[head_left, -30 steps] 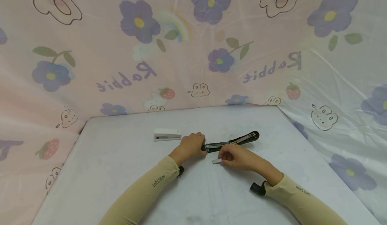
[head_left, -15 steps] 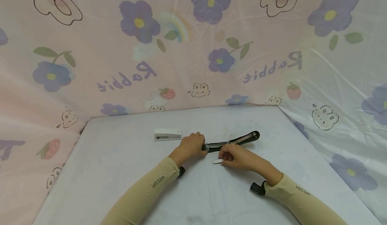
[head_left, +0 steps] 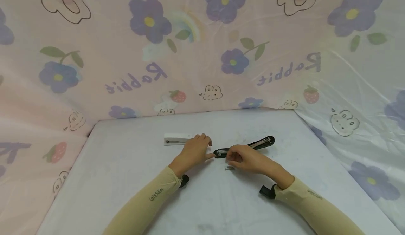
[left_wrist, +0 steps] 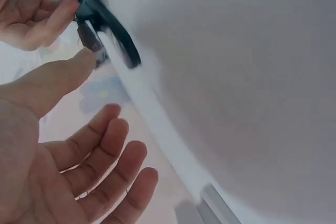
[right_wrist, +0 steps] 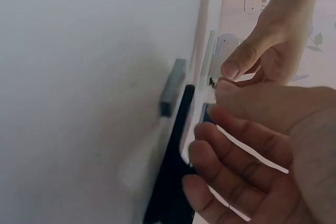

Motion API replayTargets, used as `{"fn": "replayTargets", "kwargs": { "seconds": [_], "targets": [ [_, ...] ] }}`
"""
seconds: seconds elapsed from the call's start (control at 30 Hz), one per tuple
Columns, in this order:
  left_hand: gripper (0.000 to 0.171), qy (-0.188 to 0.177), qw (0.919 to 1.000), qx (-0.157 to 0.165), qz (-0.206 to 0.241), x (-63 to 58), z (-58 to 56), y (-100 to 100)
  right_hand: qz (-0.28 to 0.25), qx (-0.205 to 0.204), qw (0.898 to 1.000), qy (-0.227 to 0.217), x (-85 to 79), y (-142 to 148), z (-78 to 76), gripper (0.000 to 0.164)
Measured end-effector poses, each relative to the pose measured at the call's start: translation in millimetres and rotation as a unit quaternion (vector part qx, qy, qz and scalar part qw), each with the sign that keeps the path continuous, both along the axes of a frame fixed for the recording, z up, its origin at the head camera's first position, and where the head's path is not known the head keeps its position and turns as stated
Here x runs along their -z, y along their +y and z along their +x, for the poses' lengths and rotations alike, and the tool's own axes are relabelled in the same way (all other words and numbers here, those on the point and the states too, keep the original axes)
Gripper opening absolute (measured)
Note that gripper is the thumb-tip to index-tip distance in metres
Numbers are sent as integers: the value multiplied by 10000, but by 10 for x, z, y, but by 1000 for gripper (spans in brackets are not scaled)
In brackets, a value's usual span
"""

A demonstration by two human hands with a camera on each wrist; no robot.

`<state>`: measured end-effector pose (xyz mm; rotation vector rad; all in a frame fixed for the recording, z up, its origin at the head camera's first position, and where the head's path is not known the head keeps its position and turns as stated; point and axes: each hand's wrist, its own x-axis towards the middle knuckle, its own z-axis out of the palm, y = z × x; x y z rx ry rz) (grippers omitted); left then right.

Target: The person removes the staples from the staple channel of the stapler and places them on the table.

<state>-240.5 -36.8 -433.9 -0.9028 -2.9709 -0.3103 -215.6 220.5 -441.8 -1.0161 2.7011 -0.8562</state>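
Observation:
A black stapler [head_left: 265,142] lies opened out flat on the white table, its metal channel facing up. My left hand [head_left: 194,149] is off its left end, with fingers spread and loosely bent in the left wrist view; the thumb tip is near that end. My right hand [head_left: 248,158] is in front of the stapler's middle and hides part of it. Its fingers are loosely curled, and I see nothing between them in the right wrist view. A short strip of staples [head_left: 229,168] lies on the table beside the right fingertips, apart from them in the right wrist view [right_wrist: 173,87].
A white stapler [head_left: 174,139] stands behind my left hand, which partly covers it. The white tabletop [head_left: 133,150] runs back to a hanging cloth [head_left: 190,63] printed with flowers and rabbits. Black straps show at both sleeve cuffs.
My left hand has let go of the black stapler's end and drawn back left, now covering part of the white stapler. My right hand has come off the staple strip, which stays on the table.

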Motion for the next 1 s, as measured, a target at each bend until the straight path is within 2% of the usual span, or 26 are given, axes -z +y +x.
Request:
{"fn": "replayTargets", "kwargs": {
  "seconds": [0.2,0.43,0.73,0.87,1.0],
  "targets": [
    [36,-49,9991,31,431,-56,2,-273,-281,4,9996,92,-63,-184,-88,14],
    [38,106,9961,-170,857,-112,-80,-657,-308,101,9978,586,-111,-393,-202,21],
    [49,372,9888,-481,1363,-163,-132,-1188,-622,71,9965,555,-157,-750,-350,31],
    [58,233,9875,-646,1421,-109,-182,-1399,-711,65,9950,694,-171,-934,-416,30],
    [64,-86,9861,-821,1441,-48,-253,-1569,-768,52,9945,707,-169,-1113,-494,32]
  ]
}}
